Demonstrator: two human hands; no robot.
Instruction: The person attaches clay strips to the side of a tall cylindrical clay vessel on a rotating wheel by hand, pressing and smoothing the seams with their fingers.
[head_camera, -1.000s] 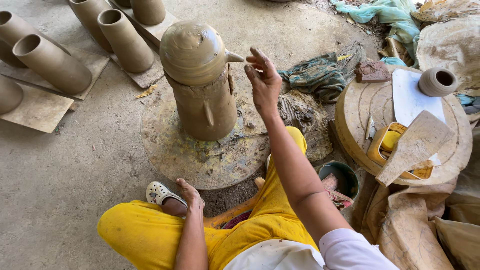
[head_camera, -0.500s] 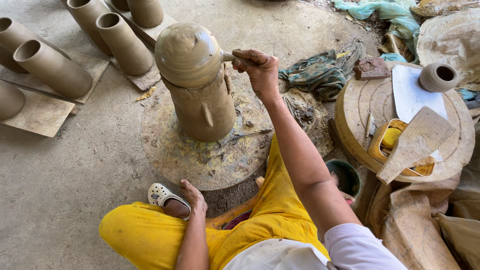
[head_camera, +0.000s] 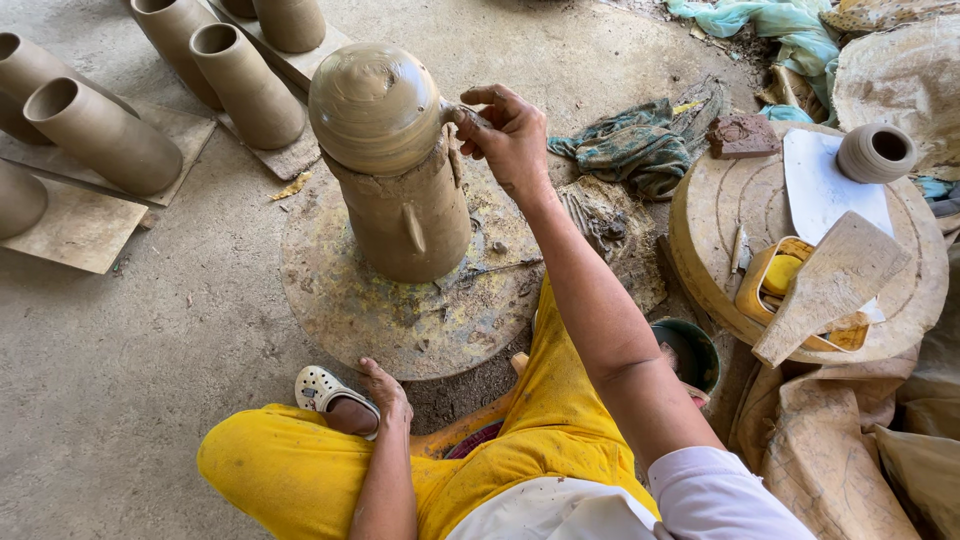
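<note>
The right hand (head_camera: 510, 135) is pinching a small spout on the side of the tall clay pot (head_camera: 390, 170), fingers pressed together on it. The pot is standing upright on the round wheel (head_camera: 400, 300) on the floor. The left hand (head_camera: 388, 392) is resting loosely spread on the yellow-clad knee, beside the white shoe (head_camera: 320, 388).
</note>
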